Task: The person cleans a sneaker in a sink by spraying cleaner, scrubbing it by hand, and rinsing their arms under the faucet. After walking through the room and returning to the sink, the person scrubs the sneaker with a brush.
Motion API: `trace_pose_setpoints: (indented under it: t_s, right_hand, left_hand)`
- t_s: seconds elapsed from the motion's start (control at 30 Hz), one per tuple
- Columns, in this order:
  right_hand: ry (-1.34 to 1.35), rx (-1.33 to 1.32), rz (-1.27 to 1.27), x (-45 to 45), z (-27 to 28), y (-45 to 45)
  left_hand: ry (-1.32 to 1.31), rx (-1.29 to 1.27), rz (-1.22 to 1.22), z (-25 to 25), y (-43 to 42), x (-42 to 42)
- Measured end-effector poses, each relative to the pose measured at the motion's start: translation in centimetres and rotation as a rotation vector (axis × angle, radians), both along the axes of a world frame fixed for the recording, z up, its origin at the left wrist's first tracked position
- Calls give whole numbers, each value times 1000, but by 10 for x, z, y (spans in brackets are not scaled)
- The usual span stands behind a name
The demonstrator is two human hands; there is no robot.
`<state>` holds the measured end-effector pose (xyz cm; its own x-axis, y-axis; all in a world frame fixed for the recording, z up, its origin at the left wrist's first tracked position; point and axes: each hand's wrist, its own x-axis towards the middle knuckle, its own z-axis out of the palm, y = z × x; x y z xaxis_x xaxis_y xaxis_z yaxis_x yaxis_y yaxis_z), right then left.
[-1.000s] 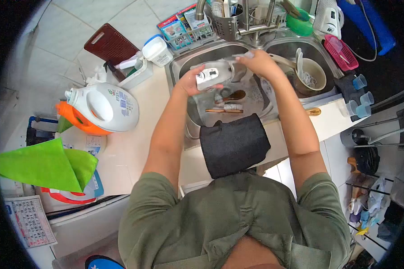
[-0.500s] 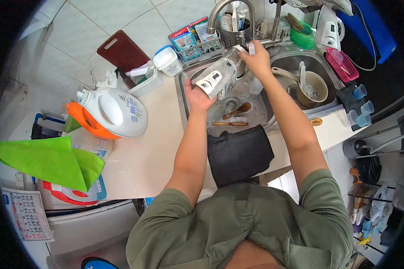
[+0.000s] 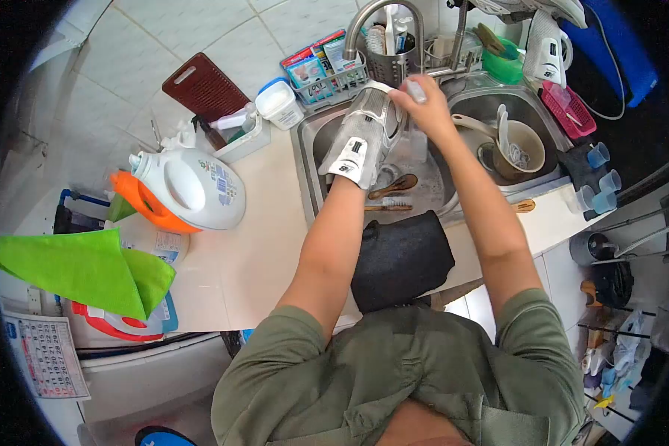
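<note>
A grey and white shoe (image 3: 364,132) is over the left sink basin, toe toward me. My left hand is hidden under or inside it; only the wrist shows at its near end. My right hand (image 3: 425,106) is closed at the shoe's far end, with a small translucent whitish object between thumb and fingers that I cannot make out. Below, a wooden-backed brush (image 3: 395,186) and a bristled brush (image 3: 389,203) lie in the wet basin (image 3: 310,186).
The tap (image 3: 353,30) arches over the basin's far edge. A beige pot (image 3: 524,149) fills part of the right basin. Black cloth (image 3: 401,260) hangs over the front edge. Detergent bottles (image 3: 201,189) and a white tub (image 3: 279,104) stand left.
The shoe has turned more upright, its toe swinging nearer me. My left hand has gone from gripping its side to being hidden by it. My right hand has stayed near its far end.
</note>
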<state>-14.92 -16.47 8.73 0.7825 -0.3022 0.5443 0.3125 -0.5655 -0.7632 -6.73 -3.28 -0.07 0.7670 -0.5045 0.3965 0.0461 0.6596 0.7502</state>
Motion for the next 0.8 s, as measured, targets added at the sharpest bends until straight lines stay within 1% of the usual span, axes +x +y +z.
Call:
trace_pose_setpoints:
  t_s: [0.07, 0.1, 0.17, 0.23, 0.27, 0.3, 0.37, 0.43, 0.5, 0.57, 0.63, 0.73, 0.8]
  right_hand:
    - [-131, 342, -146, -8, -14, 0]
    - [-129, 338, -151, -16, -13, 3]
    - [-17, 166, -87, -32, -6, 16]
    - [-7, 134, -124, -29, -12, 16]
    - [75, 334, -57, -23, -18, 13]
    - [158, 534, 11, -22, -17, 11]
    - [171, 557, 4, -24, -16, 7]
    - [180, 579, 0, -24, -15, 4]
    - [106, 604, 130, -22, -14, 1]
    - [151, 598, 151, -22, -13, -2]
    - [193, 594, 172, -22, -11, -3]
    - [271, 620, 127, -21, -9, -6]
    - [159, 573, 366, -19, -11, -6]
  left_hand:
    - [-148, 167, 150, -2, -13, 0]
    - [-224, 241, 219, -7, -17, 2]
    - [-383, 375, 337, -11, -26, 0]
    - [-599, 487, 468, -17, -32, 1]
    - [-682, 508, 504, -19, -36, 2]
    - [-682, 508, 504, -15, -40, 0]
    - [69, -317, -299, -8, -46, -5]
    - [72, -331, -305, -16, -47, 4]
    - [81, -360, -319, -18, -46, 8]
    - [110, -359, -362, -15, -43, 5]
    - [139, -345, -424, -1, -38, -2]
    - [151, -314, -529, 23, -32, -11]
    - [135, -303, -600, 41, -26, -18]
